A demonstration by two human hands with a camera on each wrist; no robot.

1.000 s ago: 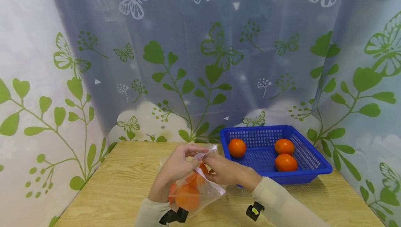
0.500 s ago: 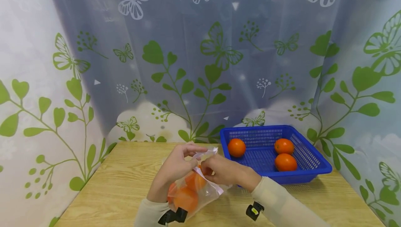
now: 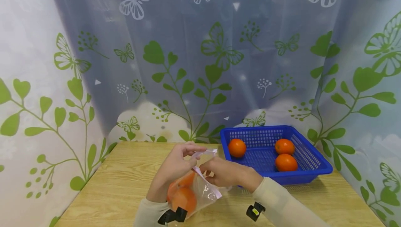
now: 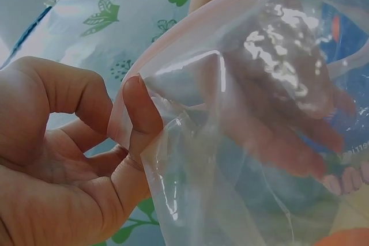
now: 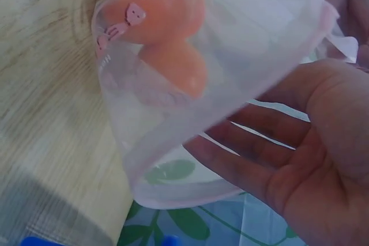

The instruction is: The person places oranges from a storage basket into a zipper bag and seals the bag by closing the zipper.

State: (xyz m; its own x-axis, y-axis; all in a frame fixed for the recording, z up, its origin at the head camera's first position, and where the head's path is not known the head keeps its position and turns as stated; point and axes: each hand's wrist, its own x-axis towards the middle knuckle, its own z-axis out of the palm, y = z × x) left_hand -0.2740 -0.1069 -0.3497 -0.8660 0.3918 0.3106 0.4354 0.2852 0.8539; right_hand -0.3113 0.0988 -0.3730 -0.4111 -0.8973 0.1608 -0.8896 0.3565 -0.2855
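Observation:
In the head view a clear zip bag (image 3: pixel 205 194) with oranges (image 3: pixel 183 199) in its lower part stands over the table. My left hand (image 3: pixel 178 162) pinches the bag's rim between thumb and forefinger, as the left wrist view shows at the pink edge (image 4: pixel 120 120). At the bag's mouth is my right hand (image 3: pixel 227 172); its fingers (image 5: pixel 253 156) reach inside, loosely extended, with no fruit in them. Through the film in the right wrist view, oranges (image 5: pixel 173 10) rest against each other, away from those fingers.
A blue basket (image 3: pixel 313 159) stands at the right behind my right forearm. It holds one orange (image 3: pixel 237 148) at its left and two more (image 3: pixel 284 147) at its right. The wooden table (image 3: pixel 109 185) ends at a patterned curtain (image 3: pixel 188 63).
The orange by my right fingers has dropped lower in the bag, and that hand has let go of it. My left hand keeps its place on the rim.

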